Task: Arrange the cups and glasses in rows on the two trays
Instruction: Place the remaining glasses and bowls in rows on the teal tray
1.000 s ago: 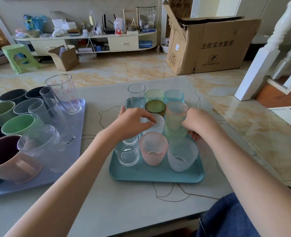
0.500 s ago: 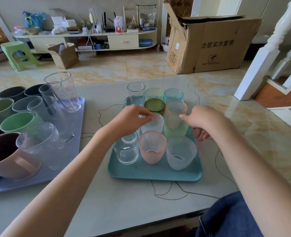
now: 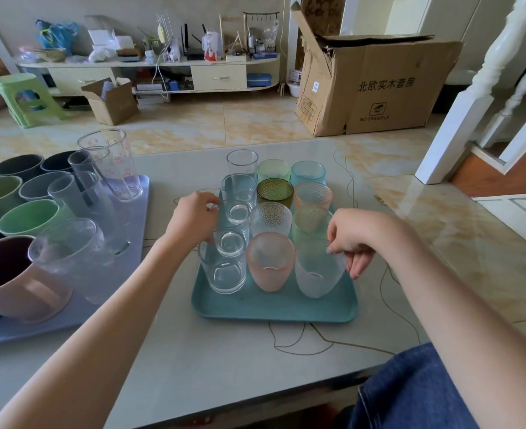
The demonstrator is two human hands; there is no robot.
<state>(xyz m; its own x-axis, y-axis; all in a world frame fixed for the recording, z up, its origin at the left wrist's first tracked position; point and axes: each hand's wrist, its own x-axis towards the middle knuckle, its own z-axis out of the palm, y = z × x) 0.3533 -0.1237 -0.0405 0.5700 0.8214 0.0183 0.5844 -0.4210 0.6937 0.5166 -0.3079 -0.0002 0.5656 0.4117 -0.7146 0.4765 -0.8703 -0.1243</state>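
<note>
A teal tray [image 3: 274, 311] in the middle of the table holds several glasses in rows of three: clear ones down the left column, with green, blue, amber, pink and frosted ones beside them. My left hand [image 3: 193, 219] curls round a clear glass [image 3: 232, 243] in the left column, just behind the front one. At the front right corner, my right hand [image 3: 353, 239] pinches the rim of the frosted white glass [image 3: 314, 280]. A frosted pink glass [image 3: 269, 267] stands between the two front corners. The lavender tray [image 3: 39, 332] at the left carries mugs and tall clear glasses.
The table edge [image 3: 224, 407] runs close to my lap. A pink mug [image 3: 14, 283] sits at the near left of the lavender tray. On the floor beyond stand a big cardboard box [image 3: 379, 88], a small open box [image 3: 113, 100] and a green stool [image 3: 23, 97].
My left hand has left the textured clear glass in the middle column and moved to the left column. My right hand has dropped from the stacked pink and green glasses to the front frosted glass.
</note>
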